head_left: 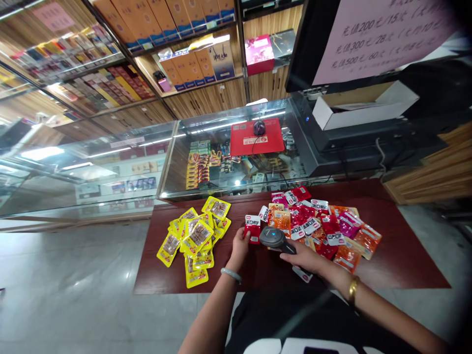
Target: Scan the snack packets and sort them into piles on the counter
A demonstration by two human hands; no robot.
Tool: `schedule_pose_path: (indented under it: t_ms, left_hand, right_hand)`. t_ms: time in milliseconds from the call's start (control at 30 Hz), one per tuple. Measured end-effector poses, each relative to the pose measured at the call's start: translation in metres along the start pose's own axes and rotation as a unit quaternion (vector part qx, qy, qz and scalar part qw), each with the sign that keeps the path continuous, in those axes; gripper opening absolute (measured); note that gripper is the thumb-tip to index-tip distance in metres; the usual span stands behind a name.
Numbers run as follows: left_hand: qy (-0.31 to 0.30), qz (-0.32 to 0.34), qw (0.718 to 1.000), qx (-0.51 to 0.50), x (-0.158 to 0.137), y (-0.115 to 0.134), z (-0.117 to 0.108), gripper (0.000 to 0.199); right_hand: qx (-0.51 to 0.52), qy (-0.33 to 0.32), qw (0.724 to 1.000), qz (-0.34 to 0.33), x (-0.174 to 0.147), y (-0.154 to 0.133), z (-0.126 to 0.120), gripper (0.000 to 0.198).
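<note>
My left hand (240, 246) pinches a small red-and-white snack packet (252, 227) by its lower part, its printed face turned up. In my right hand (300, 256) is a dark handheld barcode scanner (273, 238), its head pointing left toward that packet. Around and beyond the scanner lies a loose pile of red, orange and magenta snack packets (309, 223). To the left of my left hand, yellow snack packets (199, 235) with clear windows are heaped apart from the others. Both heaps rest on a dark red-brown tabletop (155, 275).
Behind the tabletop stands a glass display counter (173, 184) with a red mouse pad (239, 142) and a computer mouse (259, 128) on top. At the right are a monitor (313, 44) bearing a pink notice and an open white box (332, 115). Stocked shelves (147, 103) line the back.
</note>
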State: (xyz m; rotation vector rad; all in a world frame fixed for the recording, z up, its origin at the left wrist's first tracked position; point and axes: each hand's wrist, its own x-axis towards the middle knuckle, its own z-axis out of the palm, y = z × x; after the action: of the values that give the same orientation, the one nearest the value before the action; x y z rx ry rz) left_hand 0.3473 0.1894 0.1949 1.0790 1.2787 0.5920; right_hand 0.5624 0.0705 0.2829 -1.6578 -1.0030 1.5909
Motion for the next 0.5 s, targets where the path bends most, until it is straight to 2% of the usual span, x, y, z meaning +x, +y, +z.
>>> schedule_pose_path:
  t_ms: [133,367,433,500]
  left_hand:
    - [0.003,0.018,0.998,-0.062,0.004,0.009,0.009,0.032]
    - [0.041,0.059,0.997,0.008,0.011,0.021,0.013,0.025]
    - [0.026,0.044,0.999,-0.016,0.015,0.02,0.019,0.031]
    - [-0.031,0.018,0.997,-0.062,0.018,0.019,0.029,0.039]
  right_hand:
    - [-0.028,-0.029,0.999,0.006,-0.003,0.003,-0.002,0.049]
    - [0.008,-0.01,1.0,-0.01,-0.005,0.006,-0.002,0.044]
    - [0.028,-0.005,1.0,0.007,-0.007,0.002,-0.002,0.044]
    - [0.057,-0.005,0.998,0.028,-0.008,-0.002,-0.001,0.047]
